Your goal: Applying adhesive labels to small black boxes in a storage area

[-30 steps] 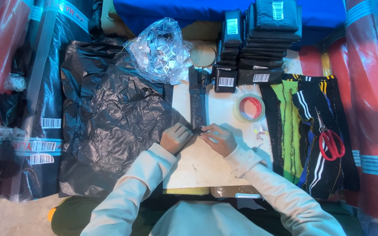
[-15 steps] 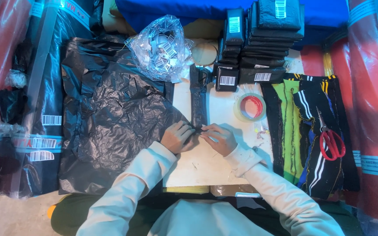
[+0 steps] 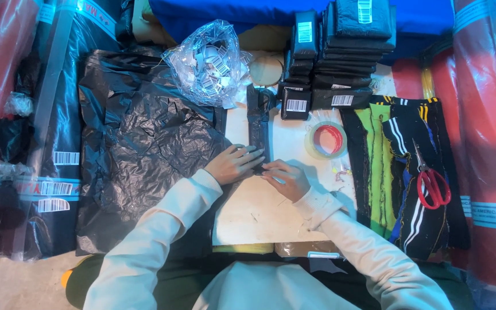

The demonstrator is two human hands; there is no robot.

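Head view: our left hand (image 3: pixel 233 163) and right hand (image 3: pixel 285 177) pinch near end of black strip (image 3: pixel 258 123); we judge it light, limp, best gripped at ends

Black wrapped packets (image 3: pixel 340 51) with white barcode labels stacked top centre; clear bag of white labels (image 3: pixel 210 60) upper middle; labelled black bags (image 3: pixel 58 189) left

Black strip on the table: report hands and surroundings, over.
Left hand and right hand both pressing the near end of the black strip. Tape roll to its right, apart. Crumpled black bags to its left.
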